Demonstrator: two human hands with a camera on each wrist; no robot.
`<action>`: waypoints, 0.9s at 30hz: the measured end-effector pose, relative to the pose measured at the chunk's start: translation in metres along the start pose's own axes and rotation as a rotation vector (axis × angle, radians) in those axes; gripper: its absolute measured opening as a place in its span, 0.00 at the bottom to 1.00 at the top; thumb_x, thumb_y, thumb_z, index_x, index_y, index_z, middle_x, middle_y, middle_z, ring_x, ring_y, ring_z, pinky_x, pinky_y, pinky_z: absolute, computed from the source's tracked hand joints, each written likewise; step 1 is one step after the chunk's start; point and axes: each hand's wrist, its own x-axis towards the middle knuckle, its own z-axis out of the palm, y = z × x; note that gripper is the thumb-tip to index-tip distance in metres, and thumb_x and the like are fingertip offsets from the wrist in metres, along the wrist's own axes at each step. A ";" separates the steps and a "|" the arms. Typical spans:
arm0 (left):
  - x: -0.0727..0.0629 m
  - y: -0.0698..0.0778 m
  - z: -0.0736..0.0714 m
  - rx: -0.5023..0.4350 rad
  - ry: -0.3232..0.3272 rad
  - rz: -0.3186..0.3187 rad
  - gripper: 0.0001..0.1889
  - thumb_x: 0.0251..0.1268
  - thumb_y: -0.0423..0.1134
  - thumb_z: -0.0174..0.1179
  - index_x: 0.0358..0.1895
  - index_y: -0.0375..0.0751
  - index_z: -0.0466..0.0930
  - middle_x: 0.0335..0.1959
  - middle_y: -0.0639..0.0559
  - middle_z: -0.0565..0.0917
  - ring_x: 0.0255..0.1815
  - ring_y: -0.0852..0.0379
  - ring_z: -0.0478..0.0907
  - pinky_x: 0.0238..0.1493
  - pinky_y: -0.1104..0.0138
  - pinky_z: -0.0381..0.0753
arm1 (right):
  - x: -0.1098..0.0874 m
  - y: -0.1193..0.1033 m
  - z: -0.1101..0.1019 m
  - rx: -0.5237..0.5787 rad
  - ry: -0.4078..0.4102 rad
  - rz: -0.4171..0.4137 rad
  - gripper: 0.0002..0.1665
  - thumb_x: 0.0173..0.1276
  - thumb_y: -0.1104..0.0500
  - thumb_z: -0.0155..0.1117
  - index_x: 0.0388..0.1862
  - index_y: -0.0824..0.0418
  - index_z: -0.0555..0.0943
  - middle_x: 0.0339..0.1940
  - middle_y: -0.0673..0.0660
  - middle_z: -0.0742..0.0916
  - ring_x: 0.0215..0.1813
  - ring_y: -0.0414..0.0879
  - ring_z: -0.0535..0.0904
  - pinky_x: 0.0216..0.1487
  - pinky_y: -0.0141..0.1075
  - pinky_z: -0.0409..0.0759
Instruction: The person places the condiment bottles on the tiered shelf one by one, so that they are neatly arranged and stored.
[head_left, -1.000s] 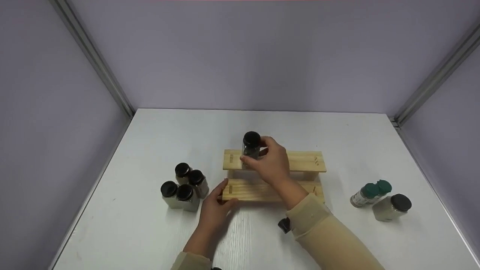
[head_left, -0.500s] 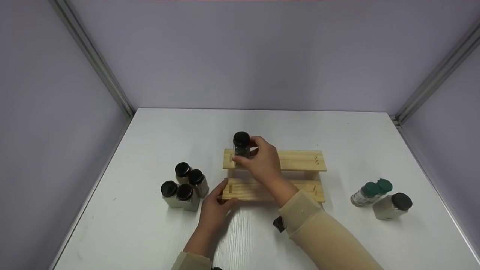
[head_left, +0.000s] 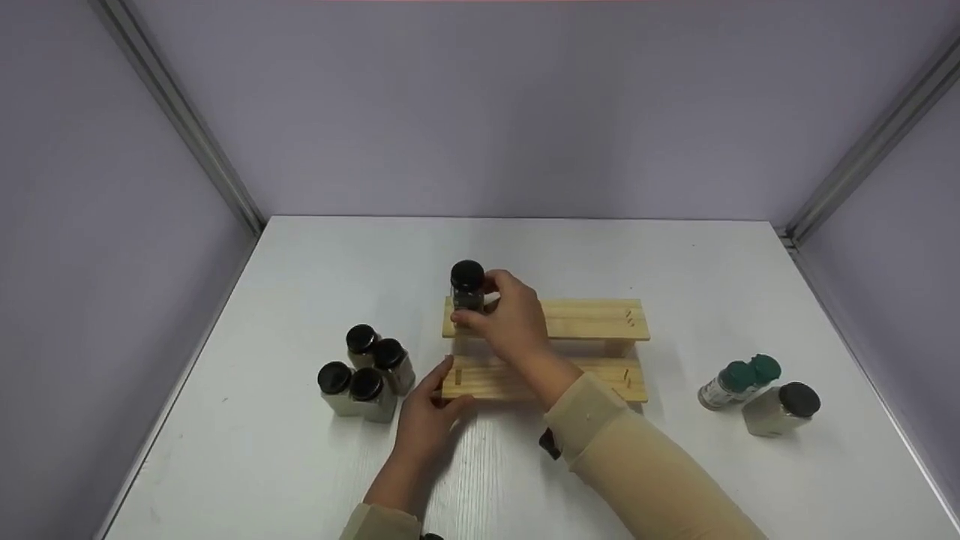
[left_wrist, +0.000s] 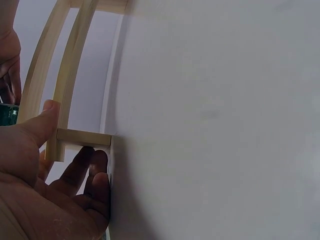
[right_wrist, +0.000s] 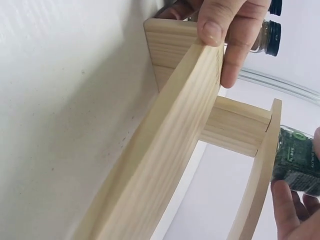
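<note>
Leftward along the upper shelf [head_left: 592, 319], the right hand [head_left: 511, 321] and its black-capped jar [head_left: 467, 286] have shifted since the earlier frame, while the left hand [head_left: 424, 424] keeps its place. That right hand pinches the jar between thumb and fingers, parted only by the jar's width; the jar is upright at the shelf's left end, its dark green contents showing in the right wrist view, with its base apparently meeting the board. Fingers of the left hand wrap the near left corner of the lower shelf [head_left: 487, 379], thumb along its front edge, seemingly to steady the wooden rack [right_wrist: 240, 127]. Settling the jar into its end position looks like the step in hand; the next move would call for a level base, then a gentle release. Farther out on the white surface [head_left: 247, 457], four jars [head_left: 367, 382] stand bunched to the left, two green-capped bottles [head_left: 737, 377] and another jar [head_left: 776, 414] to the right (a small black object [head_left: 550, 444] is half hidden by the right sleeve [head_left: 637, 465]).
</note>
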 end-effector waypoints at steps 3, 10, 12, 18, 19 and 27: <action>0.000 0.000 0.000 0.000 -0.004 0.002 0.39 0.70 0.42 0.73 0.82 0.52 0.68 0.58 0.45 0.84 0.52 0.53 0.81 0.52 0.60 0.81 | 0.001 0.000 0.002 0.001 -0.003 -0.012 0.35 0.57 0.51 0.87 0.61 0.58 0.82 0.52 0.53 0.88 0.43 0.44 0.87 0.45 0.42 0.86; 0.001 -0.001 0.000 0.030 -0.007 0.038 0.38 0.70 0.39 0.73 0.81 0.48 0.68 0.64 0.42 0.82 0.53 0.52 0.82 0.54 0.58 0.81 | 0.001 0.000 0.003 0.007 -0.013 -0.031 0.35 0.58 0.53 0.87 0.61 0.58 0.82 0.52 0.53 0.87 0.42 0.42 0.87 0.43 0.40 0.85; 0.002 -0.001 0.000 0.027 -0.011 0.038 0.38 0.70 0.39 0.73 0.81 0.48 0.68 0.64 0.42 0.82 0.53 0.52 0.82 0.54 0.57 0.81 | 0.001 0.001 0.003 0.005 -0.014 -0.032 0.35 0.58 0.53 0.87 0.62 0.58 0.82 0.52 0.53 0.87 0.42 0.42 0.87 0.44 0.40 0.85; 0.002 0.000 0.000 0.032 -0.014 0.036 0.38 0.71 0.39 0.72 0.81 0.49 0.68 0.64 0.42 0.81 0.54 0.51 0.82 0.54 0.56 0.82 | 0.000 0.002 0.003 0.002 -0.016 -0.024 0.37 0.59 0.52 0.87 0.65 0.58 0.81 0.56 0.54 0.87 0.43 0.43 0.87 0.44 0.41 0.85; 0.002 0.001 0.001 0.036 -0.014 0.034 0.38 0.71 0.39 0.72 0.81 0.49 0.68 0.64 0.42 0.81 0.54 0.51 0.81 0.54 0.56 0.82 | -0.001 0.002 0.003 -0.002 -0.017 -0.015 0.38 0.59 0.51 0.87 0.66 0.58 0.81 0.56 0.54 0.87 0.43 0.43 0.86 0.44 0.41 0.85; -0.001 0.003 0.004 0.006 -0.035 0.019 0.38 0.71 0.40 0.72 0.82 0.50 0.67 0.62 0.43 0.82 0.55 0.51 0.82 0.54 0.58 0.82 | -0.029 0.021 -0.019 0.010 0.021 -0.002 0.46 0.60 0.45 0.86 0.72 0.61 0.77 0.61 0.57 0.85 0.52 0.50 0.86 0.51 0.46 0.85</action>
